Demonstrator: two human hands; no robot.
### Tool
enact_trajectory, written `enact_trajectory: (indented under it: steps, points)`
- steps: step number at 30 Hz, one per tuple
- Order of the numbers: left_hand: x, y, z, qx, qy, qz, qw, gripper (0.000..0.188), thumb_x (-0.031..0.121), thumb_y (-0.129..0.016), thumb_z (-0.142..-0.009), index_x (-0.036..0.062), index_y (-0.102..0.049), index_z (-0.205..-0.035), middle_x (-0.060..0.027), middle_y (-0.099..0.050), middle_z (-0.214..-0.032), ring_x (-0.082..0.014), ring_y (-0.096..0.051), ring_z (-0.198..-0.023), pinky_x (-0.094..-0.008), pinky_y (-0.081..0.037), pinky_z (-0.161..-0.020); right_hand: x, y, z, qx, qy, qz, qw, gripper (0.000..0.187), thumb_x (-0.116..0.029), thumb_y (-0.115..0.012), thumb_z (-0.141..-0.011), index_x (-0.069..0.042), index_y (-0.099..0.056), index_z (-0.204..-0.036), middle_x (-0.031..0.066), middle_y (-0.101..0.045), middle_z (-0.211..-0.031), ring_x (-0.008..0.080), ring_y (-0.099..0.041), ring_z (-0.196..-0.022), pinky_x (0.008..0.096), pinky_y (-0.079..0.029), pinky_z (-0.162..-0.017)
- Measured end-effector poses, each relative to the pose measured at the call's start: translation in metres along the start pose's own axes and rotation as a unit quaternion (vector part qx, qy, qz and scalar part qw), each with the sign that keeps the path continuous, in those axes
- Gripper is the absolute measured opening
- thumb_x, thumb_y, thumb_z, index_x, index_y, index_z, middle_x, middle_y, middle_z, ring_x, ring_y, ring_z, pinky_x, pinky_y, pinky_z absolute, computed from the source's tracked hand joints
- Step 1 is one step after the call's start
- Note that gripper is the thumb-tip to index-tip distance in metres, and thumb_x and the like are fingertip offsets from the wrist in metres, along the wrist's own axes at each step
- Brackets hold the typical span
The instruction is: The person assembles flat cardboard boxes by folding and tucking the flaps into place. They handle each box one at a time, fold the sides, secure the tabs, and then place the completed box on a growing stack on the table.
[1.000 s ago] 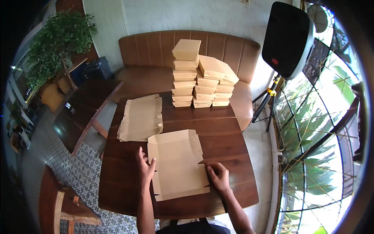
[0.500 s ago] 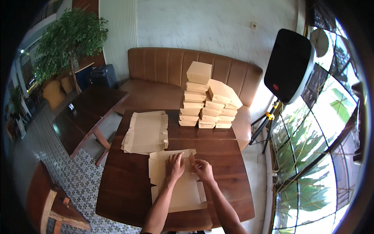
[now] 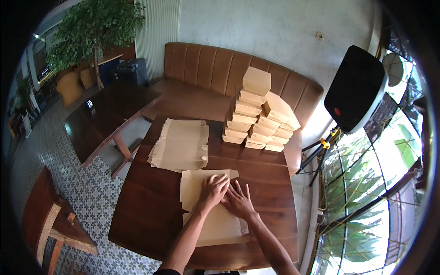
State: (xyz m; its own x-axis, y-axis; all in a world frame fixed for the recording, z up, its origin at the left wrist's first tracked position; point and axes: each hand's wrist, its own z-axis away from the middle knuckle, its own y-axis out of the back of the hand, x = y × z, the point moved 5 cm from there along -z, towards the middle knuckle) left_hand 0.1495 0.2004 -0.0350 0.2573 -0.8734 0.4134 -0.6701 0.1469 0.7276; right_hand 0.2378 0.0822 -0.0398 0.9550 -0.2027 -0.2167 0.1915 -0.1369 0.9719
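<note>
A flat brown cardboard box blank (image 3: 215,231) lies unfolded near the front of the dark wooden table (image 3: 146,206). My left hand (image 3: 214,189) rests on the upper part of the blank, its fingers stretched out toward the right edge. Beside it my right hand (image 3: 239,201) presses flat on the same sheet, fingers spread, close against the left one. The hands cover the flap beneath them. Farther back on the left lies a pile of flat box blanks (image 3: 181,142). Several folded cardboard boxes (image 3: 256,81) are stacked at the back right.
A brown padded bench (image 3: 201,66) runs behind the table along the wall. On the right a black speaker (image 3: 355,89) stands on a tripod by the window. Another dark table (image 3: 110,114) is at the left, with a wooden chair (image 3: 46,224) nearer me.
My right hand has gone from pinching a raised flap at the blank's right side to lying flat with fingers spread. The flap no longer shows upright. The view has tilted slightly.
</note>
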Motion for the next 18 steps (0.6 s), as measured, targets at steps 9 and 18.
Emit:
enact_trajectory:
  steps: [9,18]
  points:
    - [-0.002,-0.005,-0.006,-0.035,0.063,-0.033,0.997,0.039,0.037,-0.052,-0.110,0.0169,-0.071,-0.137,-0.0004,-0.064,-0.150,-0.0278,-0.056,-0.132,-0.0495,-0.044,-0.108,-0.024,0.008,0.028,0.008,-0.014,-0.028,0.999,0.081,-0.063,-0.038,-0.110,-0.009,-0.027,-0.169,0.0132,-0.027,-0.175,0.0354,-0.013,-0.165,0.0693,0.003,-0.127]
    - [-0.003,-0.012,-0.004,-0.016,0.030,-0.059,0.998,0.039,0.038,-0.052,-0.109,0.0175,-0.070,-0.137,0.0009,-0.063,-0.151,-0.0303,-0.056,-0.131,-0.0515,-0.045,-0.107,-0.016,0.012,0.010,0.046,-0.034,-0.031,0.998,0.085,-0.067,-0.033,-0.108,-0.003,-0.035,-0.164,0.0156,-0.035,-0.171,0.0341,-0.018,-0.164,0.0682,0.004,-0.127]
